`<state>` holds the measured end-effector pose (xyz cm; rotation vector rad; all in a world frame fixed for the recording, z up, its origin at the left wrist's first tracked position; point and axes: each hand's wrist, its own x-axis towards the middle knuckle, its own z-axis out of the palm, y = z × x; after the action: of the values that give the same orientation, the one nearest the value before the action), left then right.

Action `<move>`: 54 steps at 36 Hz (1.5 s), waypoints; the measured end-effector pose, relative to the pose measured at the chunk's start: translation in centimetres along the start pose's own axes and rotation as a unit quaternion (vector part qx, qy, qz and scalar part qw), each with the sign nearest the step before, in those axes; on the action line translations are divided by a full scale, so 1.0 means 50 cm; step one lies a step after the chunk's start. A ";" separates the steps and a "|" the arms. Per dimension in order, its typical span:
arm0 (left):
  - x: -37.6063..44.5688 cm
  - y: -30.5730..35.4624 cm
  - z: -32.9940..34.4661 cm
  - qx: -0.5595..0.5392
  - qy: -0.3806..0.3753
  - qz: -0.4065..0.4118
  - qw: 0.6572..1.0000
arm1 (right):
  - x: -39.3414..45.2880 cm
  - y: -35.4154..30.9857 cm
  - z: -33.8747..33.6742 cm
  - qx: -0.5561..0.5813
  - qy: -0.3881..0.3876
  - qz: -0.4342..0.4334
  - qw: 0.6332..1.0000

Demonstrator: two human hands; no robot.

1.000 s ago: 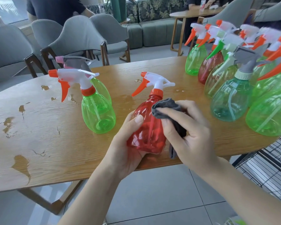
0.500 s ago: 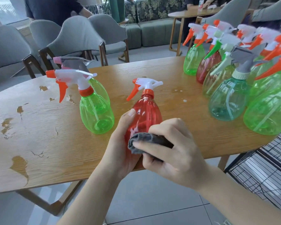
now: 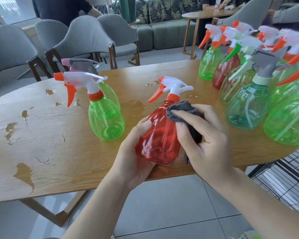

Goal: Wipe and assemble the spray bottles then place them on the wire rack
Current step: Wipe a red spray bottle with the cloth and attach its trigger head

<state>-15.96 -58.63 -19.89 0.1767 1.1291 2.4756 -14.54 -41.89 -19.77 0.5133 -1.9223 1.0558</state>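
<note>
Since half a second ago our right hand (image 3: 205, 135) has carried the dark grey cloth (image 3: 181, 112) from the base of the red translucent plastic spray bottle (image 3: 160, 135) up to its shoulder, fingers curled round the cloth. Our left hand (image 3: 135, 152) grips the bottle's base over the near edge of the wooden table (image 3: 59, 152) (it tilts away). A green spray bottle (image 3: 105, 118) stands to its left.
</note>
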 end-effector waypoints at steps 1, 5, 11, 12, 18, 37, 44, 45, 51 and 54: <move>0.000 0.000 0.001 0.006 0.006 0.002 1.000 | -0.002 -0.002 -0.001 -0.002 -0.003 -0.014 1.000; 0.002 -0.002 0.001 0.027 0.016 0.002 1.000 | 0.003 0.004 -0.005 -0.019 -0.013 -0.026 0.999; 0.002 -0.006 0.005 0.043 0.029 0.005 0.999 | 0.003 0.000 -0.005 -0.007 -0.012 -0.003 1.000; 0.002 -0.006 0.005 0.035 0.032 -0.001 0.999 | -0.002 -0.005 -0.005 -0.007 -0.020 -0.020 1.000; -0.003 0.001 0.001 -0.035 -0.028 -0.073 0.996 | -0.039 -0.025 0.012 -0.037 -0.079 -0.181 0.980; 0.001 -0.004 0.006 -0.017 0.001 -0.015 1.000 | 0.009 0.003 -0.006 -0.008 0.000 0.007 1.000; 0.002 -0.006 0.008 0.046 -0.015 -0.002 0.999 | 0.007 0.005 -0.007 -0.014 -0.014 -0.027 0.999; 0.002 -0.007 0.007 0.049 -0.018 0.001 0.999 | 0.011 0.007 -0.009 -0.015 -0.007 -0.010 1.000; 0.003 -0.010 0.003 0.035 -0.004 0.011 0.999 | -0.002 -0.004 -0.008 -0.008 -0.019 -0.030 0.999; -0.001 -0.006 0.002 0.002 0.003 -0.019 1.000 | -0.021 -0.020 -0.002 -0.008 -0.047 -0.092 0.995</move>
<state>-15.82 -58.39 -20.02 0.1471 1.1297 2.4419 -13.25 -42.41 -20.16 0.7270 -1.9216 0.9118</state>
